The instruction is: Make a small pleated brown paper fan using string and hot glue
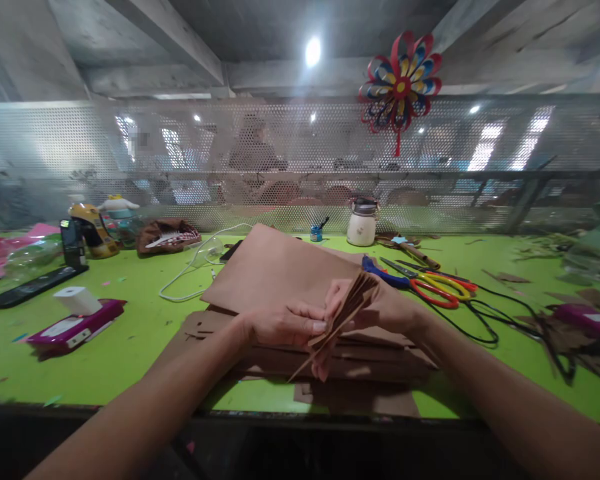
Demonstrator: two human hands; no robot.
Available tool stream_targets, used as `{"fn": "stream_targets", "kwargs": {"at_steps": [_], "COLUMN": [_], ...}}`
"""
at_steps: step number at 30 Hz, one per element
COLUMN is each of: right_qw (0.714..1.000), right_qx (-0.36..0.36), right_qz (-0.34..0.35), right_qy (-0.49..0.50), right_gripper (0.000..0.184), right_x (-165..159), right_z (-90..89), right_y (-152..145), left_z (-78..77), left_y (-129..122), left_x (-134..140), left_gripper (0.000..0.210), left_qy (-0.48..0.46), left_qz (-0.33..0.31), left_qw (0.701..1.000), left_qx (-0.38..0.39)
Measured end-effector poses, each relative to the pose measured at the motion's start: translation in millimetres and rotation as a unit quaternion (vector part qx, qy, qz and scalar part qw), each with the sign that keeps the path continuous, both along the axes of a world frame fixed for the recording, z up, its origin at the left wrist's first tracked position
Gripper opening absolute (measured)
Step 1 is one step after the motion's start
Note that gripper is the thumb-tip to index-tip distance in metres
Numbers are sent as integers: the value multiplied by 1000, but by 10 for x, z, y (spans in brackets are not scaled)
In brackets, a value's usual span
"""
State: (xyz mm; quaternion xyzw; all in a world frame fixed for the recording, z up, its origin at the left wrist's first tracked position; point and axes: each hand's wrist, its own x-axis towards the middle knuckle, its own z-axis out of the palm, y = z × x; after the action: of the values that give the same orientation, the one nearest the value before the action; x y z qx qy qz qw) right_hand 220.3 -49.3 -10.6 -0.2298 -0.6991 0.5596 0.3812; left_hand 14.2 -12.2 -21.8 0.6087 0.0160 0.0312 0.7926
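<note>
My right hand is closed around a bundle of narrow brown paper pieces, which tilts up to the right with its layers fanned at the edge. From the other side my left hand pinches the bundle's near edge between thumb and fingers. A loose corner of paper juts down to the left. Behind and below the hands, a large brown paper sheet lies on a pile of brown paper, partly covered by my hands. One more brown piece rests at the table's front edge.
Scissors with red and yellow handles and a blue-handled tool lie right of the paper on the green table. Black cord trails there. A lidded jar stands behind. At left are a magenta power strip and a white cable.
</note>
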Motion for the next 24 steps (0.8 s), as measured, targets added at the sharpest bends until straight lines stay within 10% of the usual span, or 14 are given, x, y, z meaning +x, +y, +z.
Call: {"fn": "stream_targets", "kwargs": {"at_steps": [4, 7, 14, 20, 24], "right_qw": [999, 996, 939, 892, 891], "right_qx": [33, 74, 145, 255, 256], "right_qz": [-8, -51, -101, -109, -108], "right_qy": [-4, -17, -295, -356, -360], "right_gripper": [18, 20, 33, 28, 31], "right_x": [-43, -41, 62, -32, -58], "right_z": [37, 55, 11, -139, -219], "right_y": [-32, -8, 143, 204, 249], "left_z": [-20, -7, 123, 58, -26], "left_y": [22, 132, 427, 230, 159], "left_x": [-19, -48, -99, 20, 68], "left_gripper": [36, 30, 34, 37, 41], "left_qy": [56, 73, -6, 93, 127], "left_qz": [15, 155, 490, 332, 247], "left_qw": [998, 981, 840, 710, 673], "left_qx": [32, 91, 234, 614, 685]}}
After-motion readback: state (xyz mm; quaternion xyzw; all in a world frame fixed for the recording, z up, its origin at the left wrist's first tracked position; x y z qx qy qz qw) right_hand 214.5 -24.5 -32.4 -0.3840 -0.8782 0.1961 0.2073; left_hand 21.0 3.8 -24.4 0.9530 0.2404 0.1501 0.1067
